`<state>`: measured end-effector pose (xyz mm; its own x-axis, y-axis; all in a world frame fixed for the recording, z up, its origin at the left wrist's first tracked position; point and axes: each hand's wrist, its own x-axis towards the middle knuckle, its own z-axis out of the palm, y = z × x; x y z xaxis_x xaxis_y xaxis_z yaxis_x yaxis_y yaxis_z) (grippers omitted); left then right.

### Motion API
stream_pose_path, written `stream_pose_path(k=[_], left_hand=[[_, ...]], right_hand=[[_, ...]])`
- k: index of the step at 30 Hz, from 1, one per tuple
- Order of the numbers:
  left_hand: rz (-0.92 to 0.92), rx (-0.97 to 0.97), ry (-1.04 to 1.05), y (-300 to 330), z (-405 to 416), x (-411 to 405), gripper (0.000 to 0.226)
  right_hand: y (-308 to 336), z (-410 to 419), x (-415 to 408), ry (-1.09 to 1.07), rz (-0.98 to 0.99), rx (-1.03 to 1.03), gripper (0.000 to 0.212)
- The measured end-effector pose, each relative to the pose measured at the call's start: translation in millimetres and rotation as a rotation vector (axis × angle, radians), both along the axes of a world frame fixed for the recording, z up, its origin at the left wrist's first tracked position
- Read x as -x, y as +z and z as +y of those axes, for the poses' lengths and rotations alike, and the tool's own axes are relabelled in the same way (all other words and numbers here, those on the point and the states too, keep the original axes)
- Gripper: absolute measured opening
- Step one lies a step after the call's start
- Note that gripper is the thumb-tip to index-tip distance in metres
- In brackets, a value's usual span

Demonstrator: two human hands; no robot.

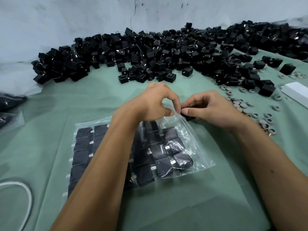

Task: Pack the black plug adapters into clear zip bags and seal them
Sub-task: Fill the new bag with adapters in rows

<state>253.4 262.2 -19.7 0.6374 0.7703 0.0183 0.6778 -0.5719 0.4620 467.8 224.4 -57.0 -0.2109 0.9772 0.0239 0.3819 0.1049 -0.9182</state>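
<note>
A clear zip bag (pixel 198 147) lies on the green cloth (pixel 50 114) in front of me, with rows of black plug adapters (pixel 165 165) packed inside. My left hand (pixel 155 102) pinches the bag's open top edge and lifts it. My right hand (pixel 208 109) grips one black adapter (pixel 188 116) at the bag's mouth, right beside my left fingertips. A big heap of loose black adapters (pixel 150 54) runs along the far side by the wall.
Small grey rings (pixel 240 104) are scattered at the right. A white flat box (pixel 296 92) lies at the right edge. A white cable (pixel 25 194) curls at the lower left. Dark bagged items (pixel 10 102) sit at the left edge.
</note>
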Motion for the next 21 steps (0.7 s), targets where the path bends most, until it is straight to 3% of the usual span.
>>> stream_pose_path(k=[5, 11, 16, 21], left_hand=[[-0.105, -0.041, -0.013, 6, -2, 4, 0.013], [-0.171, -0.013, -0.009, 8, -2, 7, 0.016], [-0.207, 0.014, 0.036, 7, 0, 6, 0.015], [-0.197, -0.004, 0.188, 6, 7, 17, 0.013]], right_hand=[[-2, -2, 7, 0.063, 0.039, 0.027, 0.009], [-11, -4, 25, 0.082, 0.049, -0.056, 0.025], [-20, -1, 34, 0.077, 0.037, -0.124, 0.013], [-23, 2, 36, 0.124, 0.035, -0.12, 0.015]])
